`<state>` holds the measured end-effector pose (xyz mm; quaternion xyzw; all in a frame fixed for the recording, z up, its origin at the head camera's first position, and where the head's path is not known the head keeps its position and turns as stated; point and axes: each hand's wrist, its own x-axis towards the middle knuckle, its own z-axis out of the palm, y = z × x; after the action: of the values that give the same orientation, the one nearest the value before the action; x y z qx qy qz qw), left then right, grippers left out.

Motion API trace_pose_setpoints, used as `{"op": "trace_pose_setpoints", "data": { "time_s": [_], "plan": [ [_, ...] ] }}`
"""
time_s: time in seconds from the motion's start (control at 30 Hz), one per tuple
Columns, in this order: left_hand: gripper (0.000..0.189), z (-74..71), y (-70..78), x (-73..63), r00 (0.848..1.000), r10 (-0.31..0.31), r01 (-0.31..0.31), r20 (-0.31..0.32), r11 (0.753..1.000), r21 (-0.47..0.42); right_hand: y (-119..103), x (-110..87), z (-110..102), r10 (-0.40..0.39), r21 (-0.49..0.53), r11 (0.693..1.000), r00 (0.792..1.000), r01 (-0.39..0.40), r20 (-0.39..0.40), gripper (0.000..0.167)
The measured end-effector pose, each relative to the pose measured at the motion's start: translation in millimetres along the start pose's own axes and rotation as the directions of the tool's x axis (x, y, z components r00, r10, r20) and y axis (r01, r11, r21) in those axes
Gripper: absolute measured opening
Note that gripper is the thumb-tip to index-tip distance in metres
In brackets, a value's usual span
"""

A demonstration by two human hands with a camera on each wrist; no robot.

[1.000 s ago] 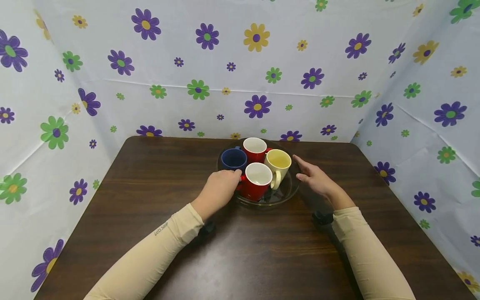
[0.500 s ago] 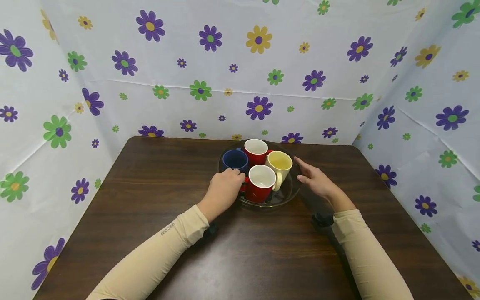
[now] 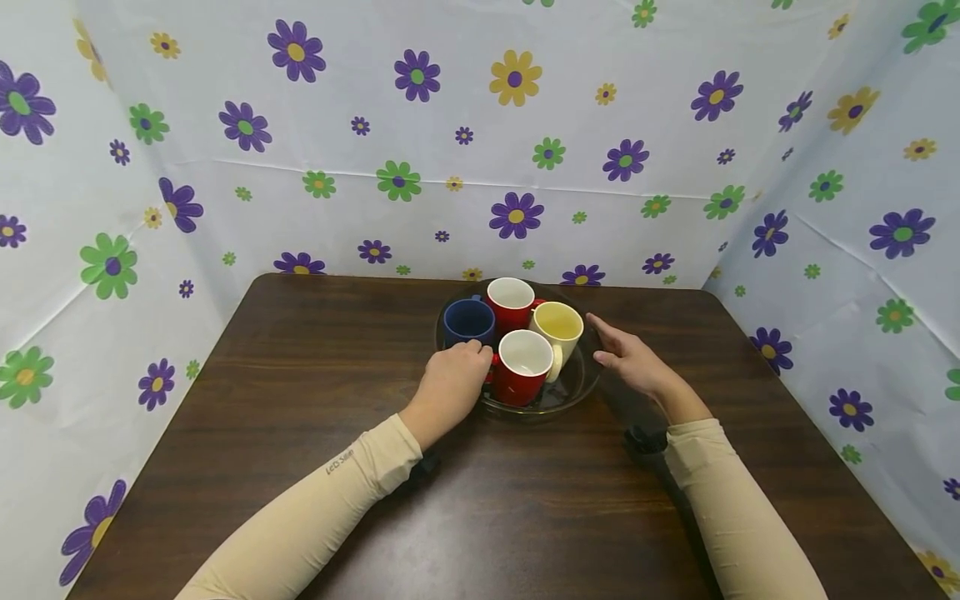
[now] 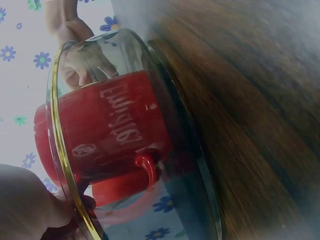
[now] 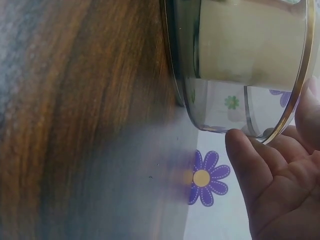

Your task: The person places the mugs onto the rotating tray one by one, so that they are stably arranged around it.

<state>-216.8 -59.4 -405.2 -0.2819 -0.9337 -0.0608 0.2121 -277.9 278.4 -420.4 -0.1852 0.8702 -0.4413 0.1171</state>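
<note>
A round glass bowl (image 3: 579,372) with a gold rim holds several mugs. Nearest me in it is a red mug (image 3: 519,386) with a white inside and white lettering, its handle pointing left. My left hand (image 3: 452,379) reaches over the rim and pinches that handle; its fingertips are partly hidden. Beside the hand stands a blue mug (image 3: 470,317). A yellow mug (image 3: 557,327) is at the right, and another red mug (image 3: 511,310) at the back. My right hand (image 3: 632,363) lies along the bowl's right side with fingers extended, a fingertip touching the glass wall (image 5: 220,107).
The bowl stands on a dark wooden table (image 3: 337,350), towards its far edge. White cloth (image 3: 465,158) with purple, green and yellow flowers hangs behind and at both sides. Dark wrist camera gear (image 3: 645,439) sits under the right wrist.
The front red mug has shifted slightly to the right in the bowl, its handle moving with my left hand. The right hand stays at the bowl's side.
</note>
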Motion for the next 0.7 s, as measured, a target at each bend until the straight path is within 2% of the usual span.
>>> {"op": "trace_pose_setpoints", "data": {
  "time_s": [0.23,0.43,0.57,0.63,0.7],
  "plan": [
    [0.014,2.3,-0.7,0.3,1.000,0.008,-0.008,-0.017,1.000,0.004,1.2,0.8,0.1,0.012,-0.009,1.000,1.000,-0.012,-0.003,0.067],
    [0.014,-1.7,-4.7,1.1,0.999,0.019,-0.019,-0.027,1.000,0.000,2.2,-0.4,-0.3,0.009,-0.009,1.000,1.000,-0.009,-0.011,0.067],
    [0.013,-7.9,-15.2,0.9,0.991,0.014,-0.020,-0.131,0.999,-0.047,1.7,-1.1,1.4,0.014,-0.005,1.000,1.000,-0.014,-0.013,0.067],
    [0.015,-13.6,-23.1,2.3,0.982,-0.005,-0.012,-0.189,0.996,-0.089,1.5,-1.5,2.0,0.014,-0.007,1.000,1.000,-0.014,-0.013,0.067],
    [0.017,-19.3,-31.9,4.7,0.976,-0.043,0.014,-0.214,0.991,-0.134,1.3,-2.5,2.1,0.016,-0.013,1.000,1.000,-0.016,-0.015,0.067]
  ]
}}
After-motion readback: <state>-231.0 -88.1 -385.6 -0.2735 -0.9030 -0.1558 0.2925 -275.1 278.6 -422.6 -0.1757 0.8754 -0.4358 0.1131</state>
